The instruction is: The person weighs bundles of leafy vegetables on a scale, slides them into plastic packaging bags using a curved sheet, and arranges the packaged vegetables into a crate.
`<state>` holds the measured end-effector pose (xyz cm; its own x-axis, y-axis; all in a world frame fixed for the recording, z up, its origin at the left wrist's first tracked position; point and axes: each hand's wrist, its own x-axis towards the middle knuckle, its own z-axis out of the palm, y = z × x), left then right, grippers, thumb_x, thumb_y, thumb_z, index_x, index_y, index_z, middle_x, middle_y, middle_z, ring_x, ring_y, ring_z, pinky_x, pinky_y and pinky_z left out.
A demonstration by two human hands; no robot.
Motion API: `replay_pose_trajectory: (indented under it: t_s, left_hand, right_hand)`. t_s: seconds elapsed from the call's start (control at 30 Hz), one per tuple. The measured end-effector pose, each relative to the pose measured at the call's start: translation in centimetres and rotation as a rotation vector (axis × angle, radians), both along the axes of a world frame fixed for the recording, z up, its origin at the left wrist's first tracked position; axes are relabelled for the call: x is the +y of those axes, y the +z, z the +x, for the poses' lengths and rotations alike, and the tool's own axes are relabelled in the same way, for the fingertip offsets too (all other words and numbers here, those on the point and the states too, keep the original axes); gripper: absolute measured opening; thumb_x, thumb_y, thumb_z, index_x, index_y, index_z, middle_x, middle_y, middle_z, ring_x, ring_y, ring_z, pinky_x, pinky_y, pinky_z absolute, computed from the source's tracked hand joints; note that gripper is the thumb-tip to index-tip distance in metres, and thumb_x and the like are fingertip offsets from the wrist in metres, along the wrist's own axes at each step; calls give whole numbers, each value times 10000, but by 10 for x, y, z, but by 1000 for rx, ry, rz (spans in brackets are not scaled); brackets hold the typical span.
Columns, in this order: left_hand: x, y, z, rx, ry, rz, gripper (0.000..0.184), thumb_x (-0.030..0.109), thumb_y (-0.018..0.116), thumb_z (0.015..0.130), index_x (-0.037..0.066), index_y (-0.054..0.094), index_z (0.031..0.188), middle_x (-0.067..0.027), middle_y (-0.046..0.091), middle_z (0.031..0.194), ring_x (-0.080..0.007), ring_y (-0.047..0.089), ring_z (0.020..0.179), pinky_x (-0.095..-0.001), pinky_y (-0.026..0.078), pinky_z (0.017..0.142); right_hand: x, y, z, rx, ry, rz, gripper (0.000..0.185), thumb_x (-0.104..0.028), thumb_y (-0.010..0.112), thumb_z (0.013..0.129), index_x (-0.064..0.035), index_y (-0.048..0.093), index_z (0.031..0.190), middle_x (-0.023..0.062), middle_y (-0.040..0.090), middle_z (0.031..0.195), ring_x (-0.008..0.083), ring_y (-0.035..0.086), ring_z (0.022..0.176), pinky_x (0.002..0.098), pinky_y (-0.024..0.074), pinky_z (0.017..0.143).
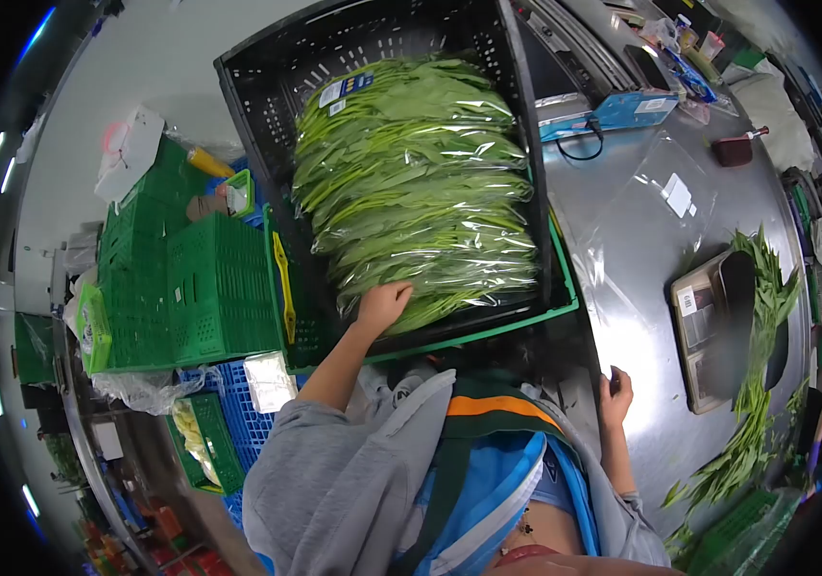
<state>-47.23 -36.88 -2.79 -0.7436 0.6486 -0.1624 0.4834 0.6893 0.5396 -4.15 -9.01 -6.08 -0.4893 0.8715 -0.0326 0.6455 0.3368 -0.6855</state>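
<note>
A black crate in front of me holds several clear bags of leafy greens, stacked in an overlapping row. My left hand is at the nearest bag, its fingers curled against the plastic at the left end. What lies under those fingers is hidden. My right hand is by the near edge of the steel table, thumb and fingers slightly apart, with nothing visible in it. A flat clear plastic bag with a white label lies farther up the table.
Loose leafy greens lie across a scale at the right. Green crates are stacked on the left. A blue box with a cable sits behind the table. The black crate rests on a green crate.
</note>
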Motion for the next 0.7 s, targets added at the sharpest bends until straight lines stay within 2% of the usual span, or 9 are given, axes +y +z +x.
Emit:
replay_pose_trajectory:
  t_s: [0.1, 0.23, 0.3, 0.33, 0.43, 0.5, 0.57, 0.63, 0.7]
  left_hand:
    - [-1, 8, -4, -65, 10, -13, 249, 290, 571, 840, 128, 678, 997, -114, 659, 928, -303, 632, 820, -357, 503, 712]
    - [-1, 24, -4, -61, 29, 31, 228, 269, 585, 837, 130, 680, 990, -130, 660, 875, -312, 637, 766, -369, 507, 669]
    - [-4, 21, 1, -36, 25, 95, 211, 268, 585, 829, 136, 682, 962, -131, 659, 868, -327, 629, 790, -398, 508, 697]
    - [-6, 17, 4, 58, -39, 231, 198, 242, 592, 824, 123, 671, 960, -121, 664, 883, -317, 636, 770, -389, 510, 683]
    - [-13, 11, 16, -4, -159, 232, 231, 223, 579, 834, 102, 636, 1022, -109, 635, 996, -307, 611, 861, -377, 496, 730]
    - [-15, 9, 25, -74, -183, 135, 224, 212, 569, 838, 95, 626, 1020, -101, 620, 1005, -305, 600, 894, -385, 490, 754]
    - [-20, -21, 37, -40, -224, 174, 215, 207, 569, 839, 96, 632, 1012, -75, 620, 1017, -286, 584, 933, -383, 483, 801]
    - [-21, -24, 48, 75, -327, 193, 210, 205, 568, 842, 99, 637, 1010, -59, 614, 1035, -259, 563, 982, -371, 474, 829]
    - [-20, -25, 45, 41, -315, 179, 206, 201, 573, 843, 98, 640, 1008, -50, 608, 1048, -243, 551, 1002, -363, 468, 842]
  right_hand:
    - [1, -6, 1, 68, -45, -74, 270, -119, 652, 784, 39, 592, 994, 146, 594, 855, 234, 567, 759, 328, 465, 702]
    - [-1, -3, 2, 6, -31, 24, 252, -119, 651, 777, 40, 597, 965, 142, 598, 812, 227, 560, 717, 321, 462, 686]
    - [-2, 1, -4, 5, -38, 58, 248, -121, 651, 774, 40, 597, 956, 142, 600, 804, 228, 560, 706, 322, 463, 682]
    - [-2, 2, -4, -6, -37, 48, 246, -125, 652, 773, 36, 598, 951, 144, 603, 809, 232, 564, 701, 325, 465, 679]
    - [-2, -2, -1, -17, -35, 75, 246, -134, 654, 770, 28, 600, 946, 147, 606, 814, 237, 568, 689, 331, 468, 671]
    - [0, -6, -2, -21, -40, 113, 249, -139, 656, 769, 25, 600, 947, 148, 606, 815, 239, 567, 682, 334, 468, 667]
    - [0, -7, -1, -19, -24, 109, 244, -143, 658, 768, 18, 599, 942, 143, 597, 798, 240, 559, 676, 334, 465, 663]
    - [-2, -3, -1, -36, -47, 91, 238, -146, 656, 770, 18, 597, 932, 137, 589, 783, 243, 556, 677, 338, 463, 664]
    - [-3, -2, -4, -22, -42, 89, 229, -140, 653, 769, 14, 596, 927, 134, 585, 777, 247, 556, 681, 337, 462, 664]
